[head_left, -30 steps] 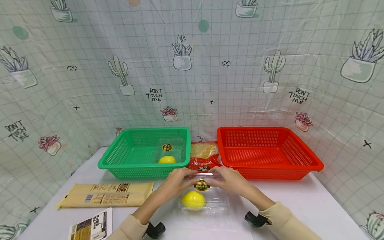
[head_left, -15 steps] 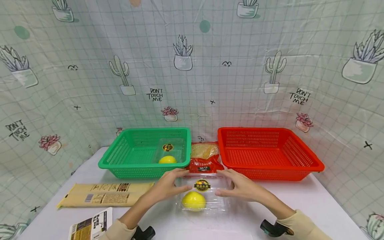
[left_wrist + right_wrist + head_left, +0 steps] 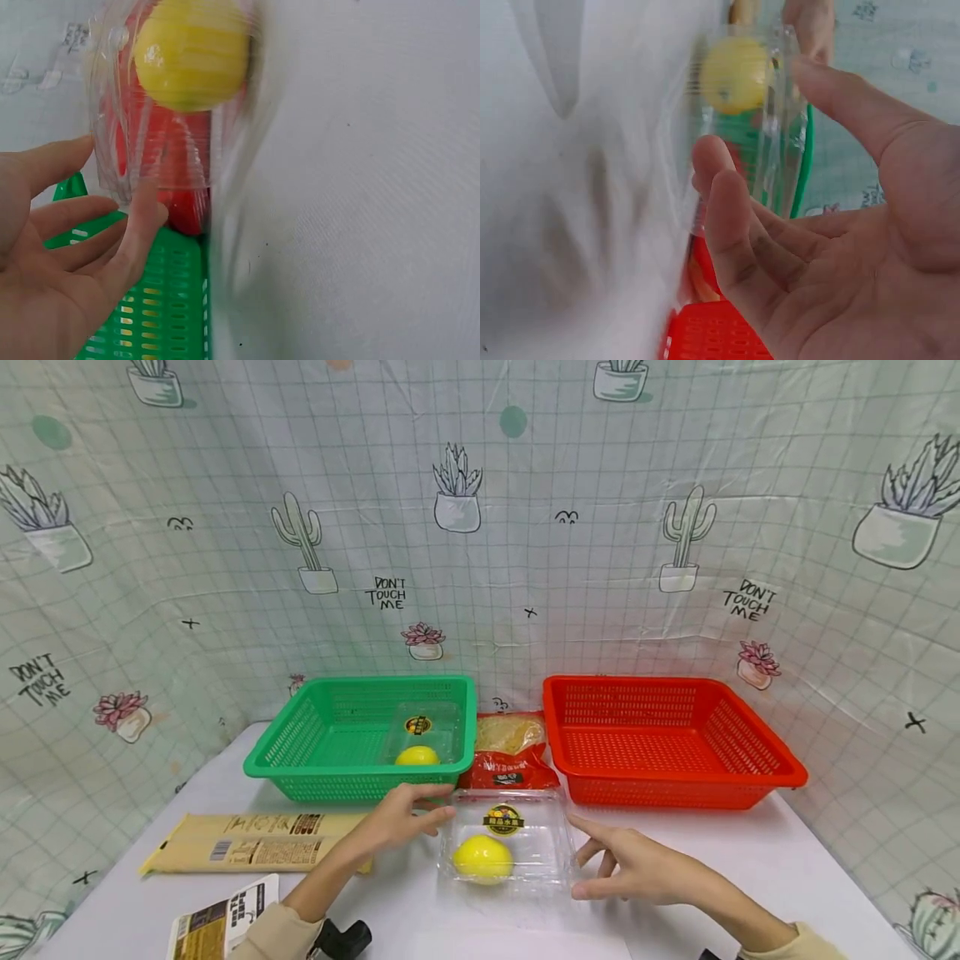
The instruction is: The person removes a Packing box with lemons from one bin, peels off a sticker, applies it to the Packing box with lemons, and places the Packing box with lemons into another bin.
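A clear plastic fruit box [image 3: 536, 860] with a lid and a black-and-gold label sits at the middle of the white table. Inside it, on the left, lies a glossy yellow fruit [image 3: 483, 857] that looks like a lemon. My left hand [image 3: 401, 820] hovers at the box's left side, fingers loosely bent and holding nothing. To the right of the box, my right hand [image 3: 633, 864] has its index finger stretched toward the box's edge, thumb apart, palm free. In the left wrist view the fingers [image 3: 142, 225] come close to the box [image 3: 157, 161].
Behind stand a green basket [image 3: 360, 789], holding a similar box [image 3: 438, 718] with a yellow fruit, and a red basket [image 3: 675, 789]. A red food bag [image 3: 510, 768] lies between them. At left are a long tan package [image 3: 262, 843] and a flat printed packet [image 3: 225, 922].
Both hands have drawn apart from the top of the box, the left one leftward and the right one rightward and down. The box has stayed in place.
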{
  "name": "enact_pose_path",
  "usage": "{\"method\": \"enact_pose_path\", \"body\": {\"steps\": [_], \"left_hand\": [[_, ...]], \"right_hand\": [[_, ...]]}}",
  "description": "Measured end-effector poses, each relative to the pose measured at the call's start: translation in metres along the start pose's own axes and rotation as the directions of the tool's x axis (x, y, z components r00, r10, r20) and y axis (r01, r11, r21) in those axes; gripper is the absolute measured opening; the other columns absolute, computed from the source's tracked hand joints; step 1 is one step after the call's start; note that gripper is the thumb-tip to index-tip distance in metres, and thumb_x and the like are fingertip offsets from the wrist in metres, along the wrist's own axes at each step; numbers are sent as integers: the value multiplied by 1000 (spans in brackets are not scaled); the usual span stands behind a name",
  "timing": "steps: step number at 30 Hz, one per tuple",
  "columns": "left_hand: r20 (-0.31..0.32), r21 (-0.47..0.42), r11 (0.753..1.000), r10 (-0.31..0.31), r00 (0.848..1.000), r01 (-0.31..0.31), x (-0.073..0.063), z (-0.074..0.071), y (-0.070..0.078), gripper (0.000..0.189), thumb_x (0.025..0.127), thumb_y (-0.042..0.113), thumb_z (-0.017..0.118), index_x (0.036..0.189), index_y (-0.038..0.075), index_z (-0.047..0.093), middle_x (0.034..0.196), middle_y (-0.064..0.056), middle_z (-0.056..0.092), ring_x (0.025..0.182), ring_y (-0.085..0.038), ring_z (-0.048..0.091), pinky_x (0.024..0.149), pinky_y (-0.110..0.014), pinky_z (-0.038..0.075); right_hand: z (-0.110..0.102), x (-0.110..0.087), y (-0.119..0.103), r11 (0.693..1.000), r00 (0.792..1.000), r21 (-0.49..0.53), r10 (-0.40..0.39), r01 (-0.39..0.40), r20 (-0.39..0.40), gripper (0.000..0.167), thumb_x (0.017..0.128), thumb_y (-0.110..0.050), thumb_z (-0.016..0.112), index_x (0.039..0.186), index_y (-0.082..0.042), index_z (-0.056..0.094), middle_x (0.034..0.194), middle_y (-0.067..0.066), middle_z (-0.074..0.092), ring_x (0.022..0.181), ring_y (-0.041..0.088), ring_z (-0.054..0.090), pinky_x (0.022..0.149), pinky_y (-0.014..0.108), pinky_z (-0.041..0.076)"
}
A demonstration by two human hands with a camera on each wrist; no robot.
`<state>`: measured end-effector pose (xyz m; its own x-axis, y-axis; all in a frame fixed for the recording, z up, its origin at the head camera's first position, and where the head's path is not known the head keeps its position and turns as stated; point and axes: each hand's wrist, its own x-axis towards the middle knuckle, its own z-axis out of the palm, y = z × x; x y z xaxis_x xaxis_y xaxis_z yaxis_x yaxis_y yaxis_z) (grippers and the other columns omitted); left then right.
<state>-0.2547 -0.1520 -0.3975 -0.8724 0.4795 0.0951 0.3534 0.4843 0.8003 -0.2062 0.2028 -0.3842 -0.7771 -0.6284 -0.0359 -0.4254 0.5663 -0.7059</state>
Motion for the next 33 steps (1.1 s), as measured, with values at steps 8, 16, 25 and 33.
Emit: {"method": "enact_pose_path", "body": {"steps": [8, 16, 25, 33], "left_hand": [[-2, -16, 1000, -25, 1000, 25, 2, 0, -1, 47, 98, 26, 60, 135, -3, 56, 132, -24, 60, 78, -22, 74, 91, -43, 55], [1, -42, 998, -36, 999, 36, 0, -1, 1, 46, 96, 24, 63, 133, -4, 57, 128, -25, 63, 76, -25, 72, 76, -29, 56], [40, -82, 997, -12, 999, 15, -8, -11, 11, 43, 96, 23, 63, 130, -4, 60, 116, -23, 68, 82, -33, 72, 72, -27, 58], [45, -182, 982, -39, 998, 47, -14, -32, 23, 42, 96, 30, 63, 130, 5, 62, 99, -14, 72, 80, -20, 69, 73, -30, 57]], "right_hand": [[9, 3, 2, 999, 998, -7, -42, 42, -51, 93, 83, -33, 78, 150, 7, 27, 105, 10, 69, 71, -1, 64, 59, 21, 53], [10, 3, 1, 999, 998, 27, -16, 18, -57, 90, 84, -29, 78, 151, 6, 29, 103, 8, 68, 69, 1, 64, 56, 23, 54], [0, -5, -9, 996, 997, 47, -71, 73, -43, 88, 85, -34, 76, 150, 3, 31, 95, 0, 68, 71, 2, 65, 60, 24, 56], [-18, -7, -24, 982, 989, 111, -148, 150, -22, 79, 88, -30, 73, 150, 0, 34, 91, -1, 68, 69, 5, 66, 59, 26, 56]]}}
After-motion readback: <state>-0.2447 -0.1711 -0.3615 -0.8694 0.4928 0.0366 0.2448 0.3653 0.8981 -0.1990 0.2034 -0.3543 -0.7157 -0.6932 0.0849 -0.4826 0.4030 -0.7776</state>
